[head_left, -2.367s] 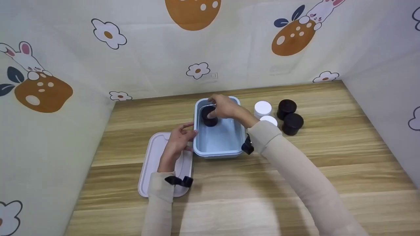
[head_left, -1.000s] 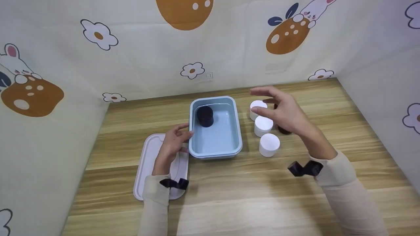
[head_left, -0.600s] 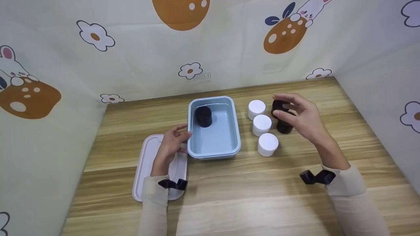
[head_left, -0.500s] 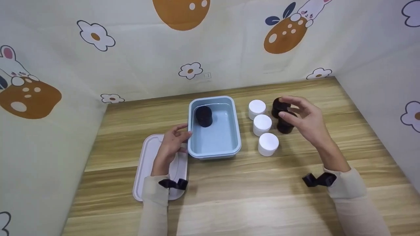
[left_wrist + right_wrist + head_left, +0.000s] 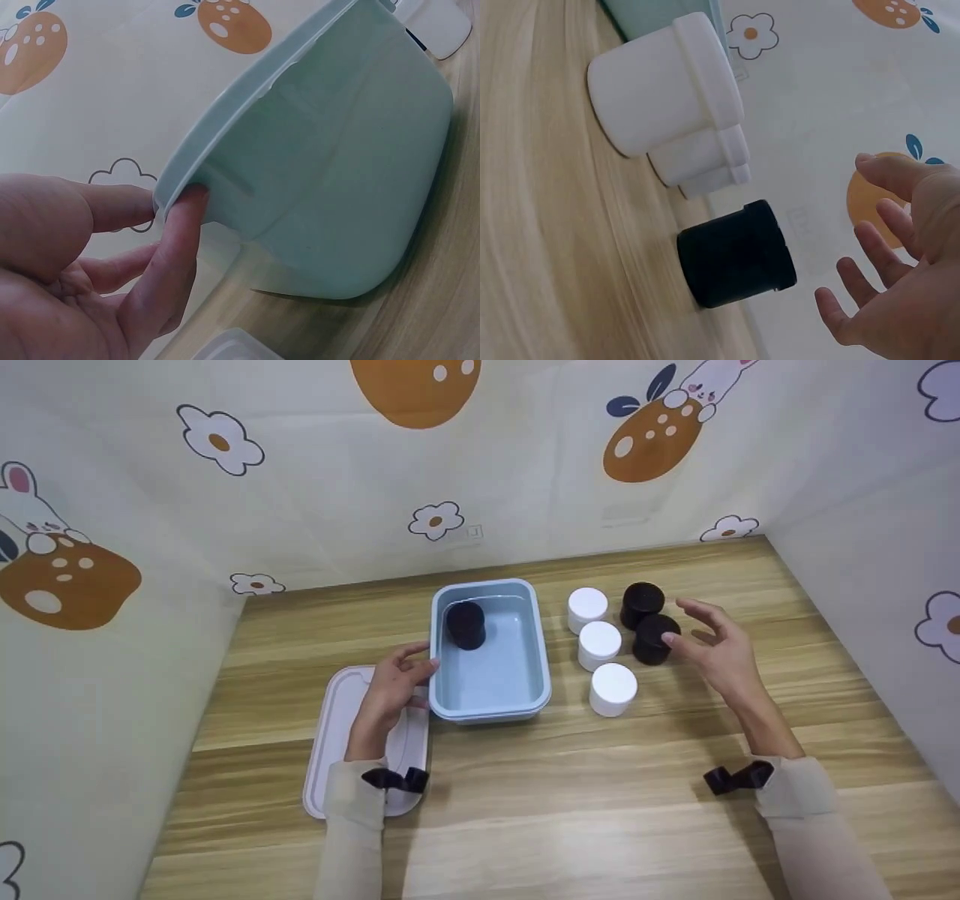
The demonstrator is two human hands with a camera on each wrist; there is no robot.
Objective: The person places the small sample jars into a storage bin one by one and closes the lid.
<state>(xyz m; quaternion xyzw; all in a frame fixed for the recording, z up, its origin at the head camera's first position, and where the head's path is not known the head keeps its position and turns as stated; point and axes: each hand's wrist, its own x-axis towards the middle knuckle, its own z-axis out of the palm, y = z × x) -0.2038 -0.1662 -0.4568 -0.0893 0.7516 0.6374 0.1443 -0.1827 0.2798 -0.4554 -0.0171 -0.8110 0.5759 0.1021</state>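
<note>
My left hand point(image 5: 391, 690) is at the left side of a light-blue plastic container point(image 5: 491, 714). In the left wrist view, its thumb and a finger pinch the container's rim point(image 5: 247, 97). One black lidded jar point(image 5: 466, 626) stands inside, toward the back left. My right hand point(image 5: 720, 656) hovers beside two black jars on the table, fingers spread and holding nothing. The nearer black jar point(image 5: 654, 641) sits by the thumb tip; in the right wrist view a gap separates the hand point(image 5: 911, 262) from the black jar point(image 5: 735, 255). The farther black jar point(image 5: 643, 604) stands just behind.
Three white lidded jars stand in a row between container and black jars: a back one point(image 5: 587, 607), a middle one point(image 5: 599, 645) and a front one point(image 5: 613, 688). A pale lid point(image 5: 330, 750) lies under the left forearm. Patterned walls enclose the wooden table point(image 5: 570, 825).
My right hand let go of the black jar in the container, came out and moved right, past the white jars to the right side of the other black jars. My left hand stayed at the rim.
</note>
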